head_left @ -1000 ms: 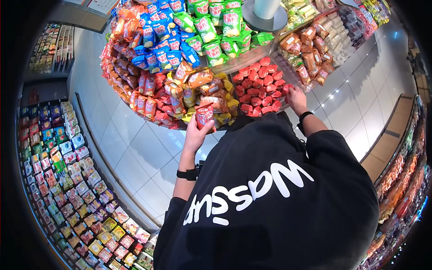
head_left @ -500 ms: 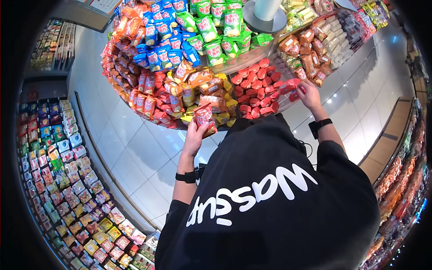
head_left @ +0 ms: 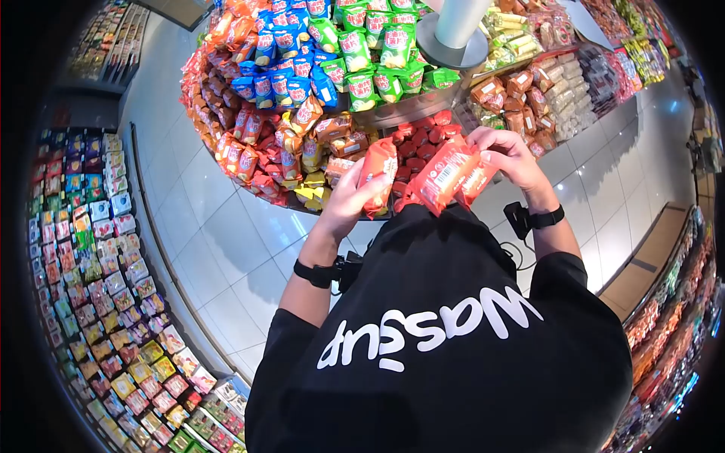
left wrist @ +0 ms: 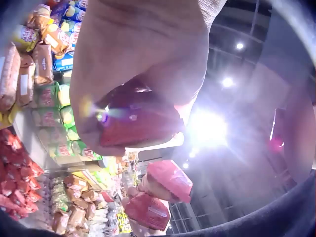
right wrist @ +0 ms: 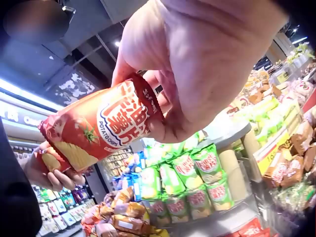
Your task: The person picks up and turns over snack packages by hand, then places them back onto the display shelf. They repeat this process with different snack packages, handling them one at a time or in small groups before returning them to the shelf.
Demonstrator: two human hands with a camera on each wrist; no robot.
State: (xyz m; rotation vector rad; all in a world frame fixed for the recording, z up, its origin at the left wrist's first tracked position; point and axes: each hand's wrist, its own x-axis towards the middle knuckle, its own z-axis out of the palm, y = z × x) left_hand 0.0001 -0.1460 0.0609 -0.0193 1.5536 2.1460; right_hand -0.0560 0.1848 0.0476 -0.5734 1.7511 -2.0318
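My left hand (head_left: 349, 200) grips a small red potato chip bag (head_left: 380, 166) above the display's front edge. My right hand (head_left: 519, 160) pinches two red chip bags (head_left: 445, 177) by one end, fanned out toward the left hand's bag. The right wrist view shows one of them close up, a red bag (right wrist: 106, 123) printed "POTATO CHIPS", with the left hand (right wrist: 61, 178) beyond it. In the left wrist view the held bag (left wrist: 143, 118) is dark under the fingers. Below the bags lies a bin of small red packets (head_left: 414, 149), partly hidden by them.
Behind the hands are piles of blue bags (head_left: 283, 64), green bags (head_left: 362, 89) and brown packs (head_left: 332, 127). A white post (head_left: 457, 26) rises from the display. Brown packets (head_left: 521, 98) lie at the right. Shelves of packaged goods (head_left: 113, 302) line the left across the tiled floor (head_left: 226, 249).
The right hand has lifted red bags off the bin's right side and brought them over its front. The left hand has moved right with its bag, so both hands' bags are now close together.
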